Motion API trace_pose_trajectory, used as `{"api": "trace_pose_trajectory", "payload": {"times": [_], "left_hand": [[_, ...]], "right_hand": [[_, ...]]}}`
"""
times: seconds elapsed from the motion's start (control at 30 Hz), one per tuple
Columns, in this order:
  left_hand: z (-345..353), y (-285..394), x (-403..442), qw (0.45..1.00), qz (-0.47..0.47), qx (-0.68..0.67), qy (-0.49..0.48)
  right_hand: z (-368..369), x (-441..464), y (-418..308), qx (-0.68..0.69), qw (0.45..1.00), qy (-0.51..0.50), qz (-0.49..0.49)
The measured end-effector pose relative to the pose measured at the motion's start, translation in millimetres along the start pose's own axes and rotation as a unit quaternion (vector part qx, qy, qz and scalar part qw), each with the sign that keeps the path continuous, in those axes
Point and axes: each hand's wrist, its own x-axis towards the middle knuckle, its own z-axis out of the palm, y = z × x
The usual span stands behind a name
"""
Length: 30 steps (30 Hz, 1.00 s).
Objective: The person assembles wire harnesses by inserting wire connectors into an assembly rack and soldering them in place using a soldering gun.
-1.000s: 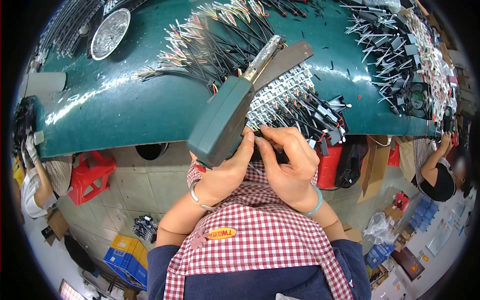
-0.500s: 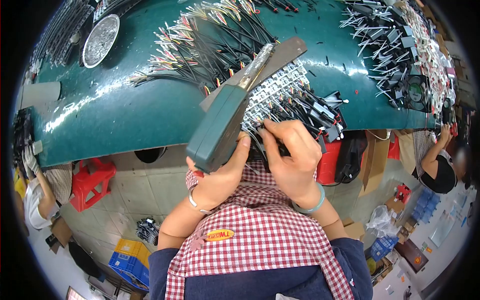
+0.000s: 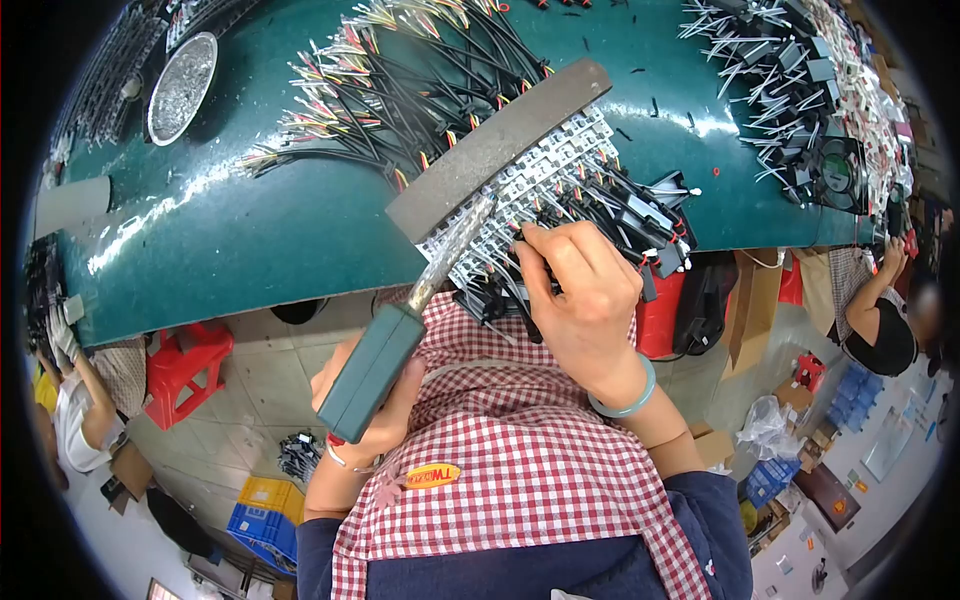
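Note:
My left hand (image 3: pixel 385 400) is wrapped round the green handle of a soldering iron (image 3: pixel 372 368), whose metal shaft points up and right over a row of small white boards (image 3: pixel 548 168). A long dark grey bar (image 3: pixel 500 140) lies along the far side of the boards. My right hand (image 3: pixel 582 300) pinches at the near edge of the row, among black cables and thin wires; what its fingertips hold is too small to name. Black parts with cables (image 3: pixel 640 218) lie to the right of the boards.
Stripped cables (image 3: pixel 385 100) fan out behind the bar on the green table (image 3: pixel 200 260). A metal dish (image 3: pixel 182 88) stands at the back left. Black parts with white wires (image 3: pixel 800 110) are heaped at the right. Co-workers sit at both sides, with a red stool (image 3: pixel 185 368) at the left.
The iron and my left hand have moved down and left, away from my right hand, and the shaft now lies over the boards. My right hand has shifted slightly up at the boards' edge.

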Motion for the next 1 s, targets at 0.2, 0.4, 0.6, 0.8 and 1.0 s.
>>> {"api": "trace_pose_trajectory", "payload": {"times": [0.2,0.4,0.6,0.8,1.0], "left_hand": [[-6,10,11,0.996,0.086,0.021,-0.022],[-4,6,11,0.993,0.111,0.016,-0.027],[-4,7,14,0.992,0.12,0.031,-0.027],[-4,5,13,0.993,0.112,0.032,-0.035],[-5,7,15,0.993,0.106,0.031,-0.039]], "right_hand": [[0,0,-1,-0.007,1.0,-0.008,0.006],[0,-1,-1,-0.001,1.0,-0.012,0.011],[0,-1,-1,-0.001,1.0,-0.014,0.017],[-1,0,-1,-0.004,1.0,-0.012,0.012],[-1,0,-2,-0.004,1.0,-0.012,0.013]]}}
